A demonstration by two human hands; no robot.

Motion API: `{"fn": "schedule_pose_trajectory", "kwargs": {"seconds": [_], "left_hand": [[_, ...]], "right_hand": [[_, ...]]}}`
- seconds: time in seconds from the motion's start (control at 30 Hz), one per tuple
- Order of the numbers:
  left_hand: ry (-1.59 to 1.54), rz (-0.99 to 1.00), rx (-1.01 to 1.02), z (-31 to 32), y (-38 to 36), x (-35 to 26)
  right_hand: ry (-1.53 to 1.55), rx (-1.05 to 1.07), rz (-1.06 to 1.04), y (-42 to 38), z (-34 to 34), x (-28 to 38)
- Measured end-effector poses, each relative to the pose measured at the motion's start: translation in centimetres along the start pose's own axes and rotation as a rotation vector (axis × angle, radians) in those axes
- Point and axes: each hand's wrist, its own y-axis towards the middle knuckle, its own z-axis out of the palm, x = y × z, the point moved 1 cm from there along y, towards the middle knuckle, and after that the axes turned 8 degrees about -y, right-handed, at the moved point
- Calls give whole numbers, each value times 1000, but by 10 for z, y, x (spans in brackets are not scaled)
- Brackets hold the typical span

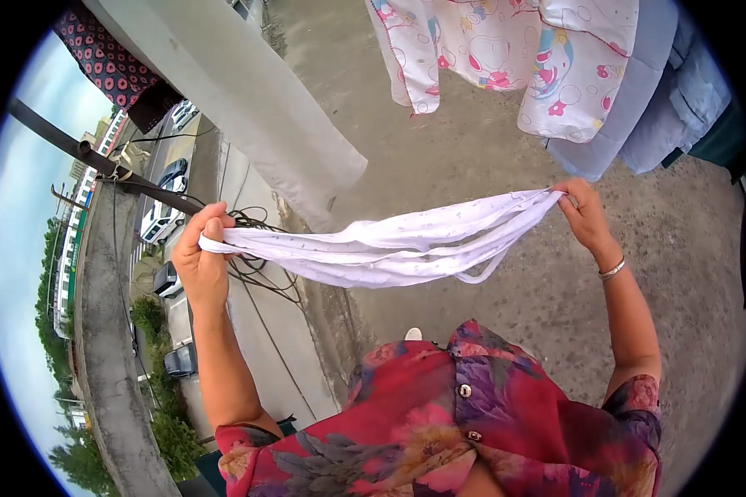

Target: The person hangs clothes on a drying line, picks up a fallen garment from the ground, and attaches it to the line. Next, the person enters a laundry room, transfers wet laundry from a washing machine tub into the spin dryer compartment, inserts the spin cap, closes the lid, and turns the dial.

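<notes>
A white cloth garment [423, 240] with small faint marks hangs stretched between my two hands, gathered into long loose folds. One end is pinched between the thumb and fingers of my left hand [203, 253]. The other end is gripped by my right hand [584, 214], which wears a bracelet at the wrist. The cloth sags slightly in the middle, and a narrow strip loops down near its right part. Its exact kind cannot be made out while it is bunched.
Printed white clothes [547, 74] and pale blue clothes [680, 108] hang at upper right. A long pale cloth [240, 91] and a dark patterned garment [112, 62] hang at upper left. Near my left hand are a dark pole [149, 186] and coiled cables [261, 261]. Beyond the concrete ledge [112, 331] are parked cars.
</notes>
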Motion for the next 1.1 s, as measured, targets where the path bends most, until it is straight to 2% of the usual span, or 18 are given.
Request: {"fn": "schedule_pose_trajectory", "kwargs": {"seconds": [0.03,0.13,0.2,0.23,0.3,0.4,0.5,0.57,0.6,0.63,0.7,0.77,0.87,0.9,0.97,1.0,1.03,1.1], "left_hand": [[-119,-12,-125,3,-1,-5],[-318,-119,-192,17,-5,-28],[-644,-157,-9,33,-7,-40],[-732,-168,55,44,-8,-50],[-985,-134,268,57,-5,-60],[-964,-79,261,93,-2,-96],[-778,106,24,126,9,-117],[-192,550,43,135,23,-121],[-41,708,232,137,33,-123],[-28,705,229,138,47,-126],[960,1284,-50,146,62,-137],[1091,1265,-47,157,61,-148],[1451,1187,-47,178,53,-159],[1444,1194,-49,179,55,-161],[1894,1108,-101,181,60,-163],[1949,938,-71,196,43,-176],[1934,949,-75,192,51,-182],[1717,806,273,186,69,-190]], "right_hand": [[18,4,-6,3,8,-3],[398,67,134,21,25,-9],[908,151,359,34,36,-1],[919,159,358,37,43,10],[746,-97,132,45,58,36],[789,-12,114,26,111,56],[744,445,112,-15,156,64],[725,700,-45,-39,169,75],[676,776,-184,-48,171,86],[711,816,-213,-57,172,96],[750,859,-245,-68,174,111],[709,900,-408,-69,171,120],[691,885,-451,-66,170,119],[687,878,-447,-63,169,118],[672,760,-331,-55,163,112],[664,751,-322,-52,165,109],[746,641,-247,-49,172,105],[814,516,-168,-41,183,95]]}}
